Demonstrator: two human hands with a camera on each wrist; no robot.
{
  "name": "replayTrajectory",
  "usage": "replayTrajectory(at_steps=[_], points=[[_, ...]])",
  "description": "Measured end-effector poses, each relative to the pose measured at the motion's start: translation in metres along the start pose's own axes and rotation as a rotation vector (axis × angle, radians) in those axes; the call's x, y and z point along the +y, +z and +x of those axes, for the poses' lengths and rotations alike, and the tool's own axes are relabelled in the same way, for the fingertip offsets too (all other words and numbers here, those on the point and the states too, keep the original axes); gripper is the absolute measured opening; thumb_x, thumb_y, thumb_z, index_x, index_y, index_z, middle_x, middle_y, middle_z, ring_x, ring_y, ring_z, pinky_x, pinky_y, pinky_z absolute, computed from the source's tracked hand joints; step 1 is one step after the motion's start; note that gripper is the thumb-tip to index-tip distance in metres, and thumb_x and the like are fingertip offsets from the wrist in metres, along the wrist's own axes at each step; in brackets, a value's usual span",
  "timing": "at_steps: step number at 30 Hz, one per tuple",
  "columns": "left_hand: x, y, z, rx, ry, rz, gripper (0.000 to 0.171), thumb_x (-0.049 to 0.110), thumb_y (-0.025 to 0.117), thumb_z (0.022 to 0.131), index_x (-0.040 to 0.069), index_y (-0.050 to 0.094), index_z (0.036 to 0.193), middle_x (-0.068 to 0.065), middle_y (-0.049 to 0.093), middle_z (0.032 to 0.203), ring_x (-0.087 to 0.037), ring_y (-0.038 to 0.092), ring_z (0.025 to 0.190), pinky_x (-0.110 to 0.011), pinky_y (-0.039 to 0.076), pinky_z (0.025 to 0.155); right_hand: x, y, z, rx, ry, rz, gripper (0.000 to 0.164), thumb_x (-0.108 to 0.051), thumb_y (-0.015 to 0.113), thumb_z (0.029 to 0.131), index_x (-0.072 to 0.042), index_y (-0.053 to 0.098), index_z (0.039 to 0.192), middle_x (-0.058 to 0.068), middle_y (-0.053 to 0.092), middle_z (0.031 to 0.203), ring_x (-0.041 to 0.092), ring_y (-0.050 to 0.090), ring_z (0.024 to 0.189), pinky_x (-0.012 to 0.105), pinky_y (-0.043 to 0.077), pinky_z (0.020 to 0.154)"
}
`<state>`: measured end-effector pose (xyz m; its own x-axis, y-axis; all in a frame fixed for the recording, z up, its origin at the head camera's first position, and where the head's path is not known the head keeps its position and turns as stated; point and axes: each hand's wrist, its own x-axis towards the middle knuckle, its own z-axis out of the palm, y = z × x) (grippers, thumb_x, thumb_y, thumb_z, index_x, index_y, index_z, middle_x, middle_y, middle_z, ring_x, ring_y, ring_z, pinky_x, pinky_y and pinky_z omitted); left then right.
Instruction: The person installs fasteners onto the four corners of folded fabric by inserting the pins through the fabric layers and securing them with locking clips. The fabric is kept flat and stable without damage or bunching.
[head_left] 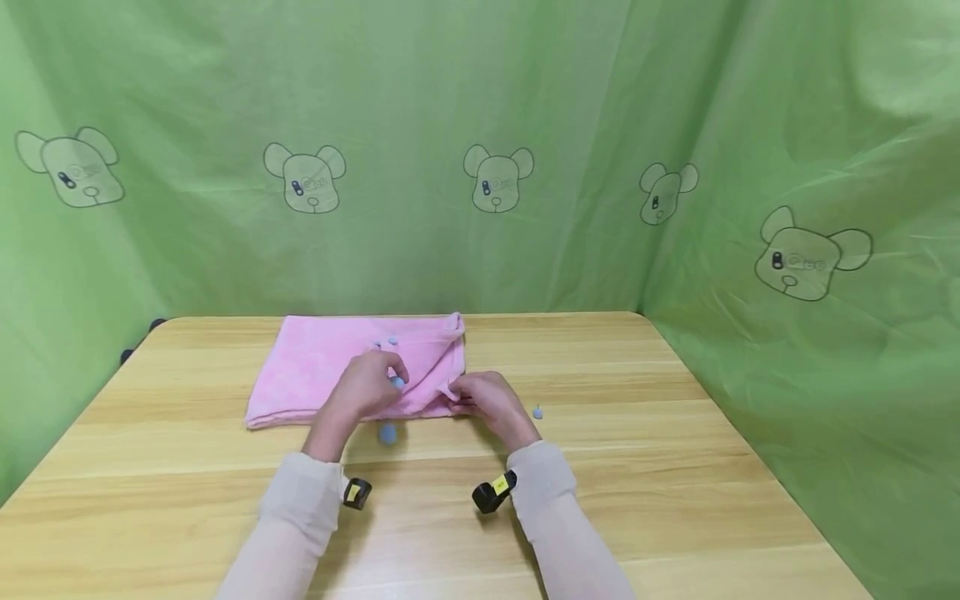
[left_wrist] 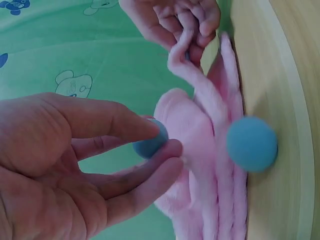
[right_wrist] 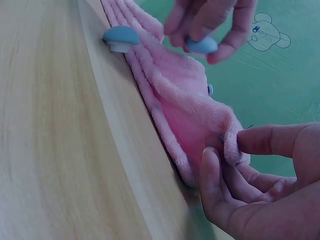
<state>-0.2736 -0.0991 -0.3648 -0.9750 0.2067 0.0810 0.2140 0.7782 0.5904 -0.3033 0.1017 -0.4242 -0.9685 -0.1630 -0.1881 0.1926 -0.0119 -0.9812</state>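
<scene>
A folded pink plush cloth (head_left: 315, 367) lies near the table's far edge, its front right corner raised in folds. My left hand (head_left: 366, 385) is above the cloth and pinches a blue round cap (left_wrist: 150, 142) between thumb and fingers. At the cloth's corner, my right hand (head_left: 491, 404) pinches the rolled edge between thumb and fingers. A tiny dark bit shows in that fold in the right wrist view; its kind is unclear. On the wood in front of the cloth sits a blue mushroom-shaped piece with a pale base (right_wrist: 120, 37).
Small blue pieces (head_left: 392, 340) lie on the cloth's back part. Right of my right hand stands a small light-blue piece with a thin upright point (head_left: 537, 412). The wooden table (head_left: 637, 500) is bounded behind and at the sides by a green curtain (head_left: 405, 250).
</scene>
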Motion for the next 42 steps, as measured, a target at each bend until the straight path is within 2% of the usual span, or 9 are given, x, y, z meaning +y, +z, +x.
replayTrajectory(at_steps=[6,8,14,18,21,25,31,42], points=[[0.009,0.010,0.006,0.036,0.016,-0.051,0.010,0.004,0.075,0.074,0.009,0.069,0.081,-0.003,0.060,0.068,-0.018,0.049,0.057,-0.032,0.044,0.056,0.001,0.001,0.000,0.007,0.005,0.001,0.006,0.005,0.058,0.083,0.007,0.064,0.083,0.010,0.061,0.072,0.017,0.061,0.065,0.028,0.058,0.066],[0.012,0.013,0.008,0.059,0.013,-0.069,0.008,0.006,0.075,0.076,0.009,0.069,0.081,-0.002,0.060,0.067,-0.016,0.050,0.056,-0.031,0.045,0.057,0.001,0.001,0.000,0.005,0.003,-0.002,0.006,0.004,0.058,0.083,0.007,0.064,0.083,0.010,0.061,0.072,0.017,0.061,0.065,0.028,0.058,0.066],[0.018,0.022,0.014,0.125,-0.021,-0.123,0.026,0.008,0.076,0.074,0.000,0.063,0.096,-0.005,0.062,0.076,-0.019,0.057,0.067,-0.035,0.051,0.066,0.000,-0.001,0.001,-0.001,-0.018,-0.014,0.005,0.004,0.057,0.082,0.007,0.061,0.082,0.012,0.062,0.074,0.018,0.062,0.066,0.028,0.058,0.066],[0.023,0.025,0.016,0.113,-0.061,-0.171,0.029,0.006,0.075,0.075,0.000,0.059,0.099,-0.008,0.061,0.078,-0.022,0.057,0.070,-0.036,0.052,0.068,0.001,-0.001,0.002,0.000,-0.020,-0.019,0.004,0.004,0.057,0.082,0.004,0.061,0.080,0.012,0.063,0.074,0.017,0.062,0.065,0.027,0.057,0.065],[0.023,0.028,0.017,0.098,-0.084,-0.196,0.030,0.005,0.073,0.075,0.001,0.061,0.102,-0.009,0.065,0.085,-0.022,0.060,0.073,-0.036,0.053,0.070,0.001,-0.001,0.003,-0.008,-0.023,-0.021,0.004,0.003,0.057,0.083,0.004,0.061,0.080,0.012,0.062,0.074,0.017,0.061,0.065,0.027,0.057,0.065],[0.021,0.035,0.019,0.099,-0.071,-0.224,0.031,0.004,0.071,0.076,0.002,0.065,0.106,-0.012,0.069,0.095,-0.024,0.064,0.081,-0.039,0.054,0.075,0.001,-0.001,0.002,-0.018,-0.028,-0.021,0.004,0.003,0.058,0.084,0.004,0.061,0.082,0.011,0.062,0.075,0.017,0.061,0.067,0.029,0.058,0.067],[0.017,0.041,0.020,0.131,-0.040,-0.254,0.030,0.002,0.070,0.076,0.003,0.069,0.107,-0.014,0.071,0.096,-0.027,0.066,0.088,-0.044,0.053,0.082,-0.001,-0.001,0.000,-0.042,-0.024,-0.012,0.005,0.001,0.059,0.087,0.004,0.063,0.085,0.009,0.061,0.075,0.017,0.061,0.068,0.030,0.057,0.071],[0.015,0.045,0.022,0.134,-0.017,-0.261,0.030,0.000,0.070,0.078,0.003,0.069,0.108,-0.013,0.071,0.094,-0.026,0.066,0.086,-0.045,0.053,0.082,-0.001,-0.003,0.000,-0.056,0.002,0.024,0.019,-0.002,0.062,0.092,0.012,0.064,0.104,0.011,0.066,0.081,0.017,0.063,0.071,0.027,0.057,0.070]])
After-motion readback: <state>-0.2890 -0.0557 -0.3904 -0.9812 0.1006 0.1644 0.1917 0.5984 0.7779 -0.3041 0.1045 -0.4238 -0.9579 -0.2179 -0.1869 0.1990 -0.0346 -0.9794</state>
